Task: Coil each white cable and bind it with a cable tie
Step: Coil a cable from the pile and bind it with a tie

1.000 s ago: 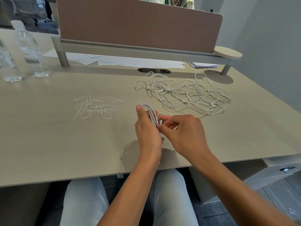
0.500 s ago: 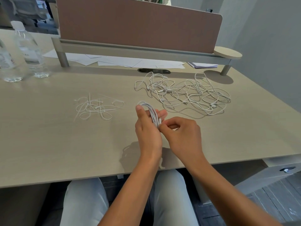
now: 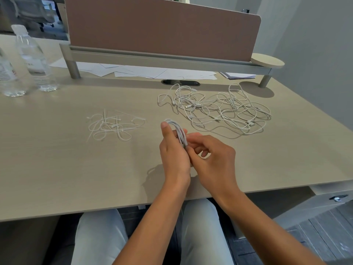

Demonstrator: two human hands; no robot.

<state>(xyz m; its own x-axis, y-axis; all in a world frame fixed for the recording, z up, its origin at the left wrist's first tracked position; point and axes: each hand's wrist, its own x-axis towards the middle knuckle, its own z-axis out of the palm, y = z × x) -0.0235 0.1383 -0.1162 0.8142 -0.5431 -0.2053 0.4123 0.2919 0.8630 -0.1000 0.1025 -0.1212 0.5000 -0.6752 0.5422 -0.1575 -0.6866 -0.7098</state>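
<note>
Two hands are busy over the near middle of the worktop (image 3: 57, 169). My left hand (image 3: 174, 153) grips a coiled white cable (image 3: 178, 131), thumb up along one side and fingers curled round the other, so the loop of the coil stands above my fist. My right hand (image 3: 215, 159) is pressed against the left, its thumb and forefinger pinching at the lower part of the coil; I cannot tell whether a tie is between those fingertips, because they hide the spot. Both hands hang just above the worktop, near its front edge, and their shadow falls on the surface below them.

A loose tangle of white cables (image 3: 219, 109) lies on the worktop toward the back right, well apart from my hands. A small heap of white cable ties (image 3: 112, 126) lies left of the middle, some of them already curved into loops. Two clear plastic bottles (image 3: 32, 54) stand near the back left corner. Along the back edge runs a brown divider panel (image 3: 162, 25) on a grey rail, with sheets of paper (image 3: 143, 70) lying flat under it. My knees in pale trousers (image 3: 101, 240) show below the front edge.
</note>
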